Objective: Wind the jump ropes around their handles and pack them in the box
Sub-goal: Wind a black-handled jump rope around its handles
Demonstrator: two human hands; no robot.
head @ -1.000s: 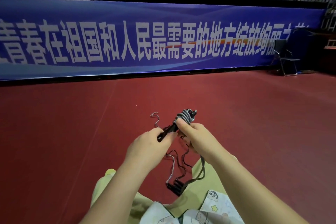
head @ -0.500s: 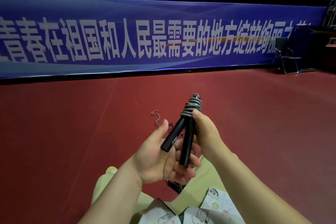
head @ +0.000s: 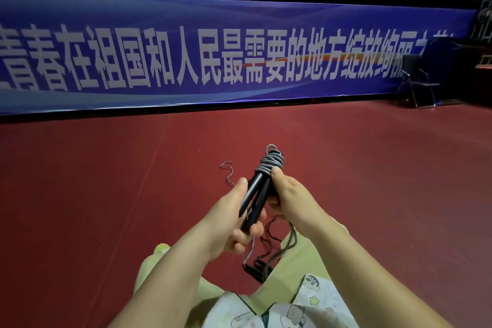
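Note:
I hold a jump rope with two black handles (head: 254, 198) side by side, pointing up and away from me. Grey rope (head: 271, 165) is coiled around their upper ends. My left hand (head: 231, 218) grips the lower ends of the handles. My right hand (head: 290, 200) pinches them just below the coil, and a loose length of rope hangs down from it. On the floor between my legs lies a second jump rope (head: 259, 269) with black handles and tangled cord. No box is in view.
Red sports floor (head: 106, 194) stretches all around. A thin loose cord (head: 227, 170) lies on the floor beyond my hands. A long blue banner (head: 239, 61) closes off the far side, and a black folding chair (head: 418, 80) stands at the far right.
The handles went from lying nearly flat to pointing upward. My left hand shifted from the handles' side to grip their lower ends. The view has dropped slightly.

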